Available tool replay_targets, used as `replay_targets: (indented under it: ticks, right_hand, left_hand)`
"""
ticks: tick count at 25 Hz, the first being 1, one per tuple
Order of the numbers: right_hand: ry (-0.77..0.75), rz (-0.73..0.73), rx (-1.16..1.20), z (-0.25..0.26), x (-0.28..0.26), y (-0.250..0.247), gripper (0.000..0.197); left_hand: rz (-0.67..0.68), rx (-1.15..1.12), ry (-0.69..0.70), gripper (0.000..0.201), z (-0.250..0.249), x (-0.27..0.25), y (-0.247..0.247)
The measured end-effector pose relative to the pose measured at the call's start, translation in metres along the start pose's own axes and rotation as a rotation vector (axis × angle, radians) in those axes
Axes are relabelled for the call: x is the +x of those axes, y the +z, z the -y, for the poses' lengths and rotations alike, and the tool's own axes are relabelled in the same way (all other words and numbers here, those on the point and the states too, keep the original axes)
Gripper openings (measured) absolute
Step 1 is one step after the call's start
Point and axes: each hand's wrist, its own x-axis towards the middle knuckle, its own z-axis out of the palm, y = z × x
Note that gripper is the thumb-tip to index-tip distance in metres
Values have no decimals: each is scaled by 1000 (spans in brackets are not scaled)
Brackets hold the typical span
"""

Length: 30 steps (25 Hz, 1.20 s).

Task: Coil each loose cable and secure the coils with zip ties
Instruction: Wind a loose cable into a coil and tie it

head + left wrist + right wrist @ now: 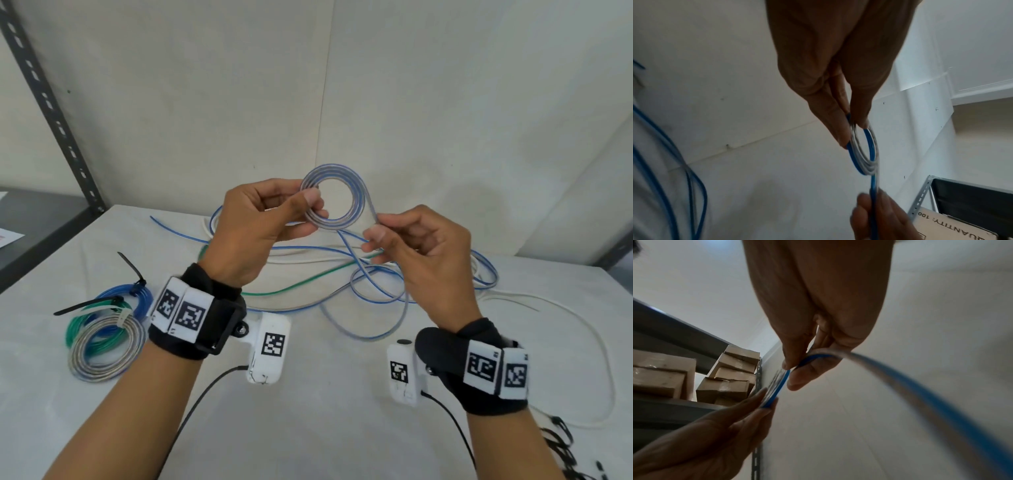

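My left hand [274,219] is raised above the table and pinches a small coil [352,192] of blue-and-clear flat cable between thumb and fingers; the left wrist view shows the same coil [863,155] under my fingertips [840,129]. My right hand [404,240] pinches the cable's running length [371,209] just right of the coil, seen as a blue strand [813,357] in the right wrist view. The rest of that cable [376,301] trails down onto the table in loose loops, tangled with a green cable [308,282] and a white one [565,315].
Three finished coils [106,329], blue, green and clear, lie tied at the table's left, with black zip tie tails [85,305] sticking out. Black ties [561,442] lie at the lower right. A slotted metal shelf post [51,113] stands at the left; cardboard boxes [725,374] fill shelves.
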Motion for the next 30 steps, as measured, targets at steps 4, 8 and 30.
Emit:
replay_targets:
  ticks: [4, 8, 30]
  right_hand:
    - [-9, -92, 70, -2, -5, 18, 11]
    - [-59, -230, 75, -5, -9, 27, 13]
    - [-12, 277, -392, -10, 3, -20, 9]
  left_hand:
    - [-34, -94, -19, 8, 8, -3, 14]
    - [-26, -145, -32, 9, 14, -8, 25]
    - [400, 471, -94, 18, 15, -7, 5]
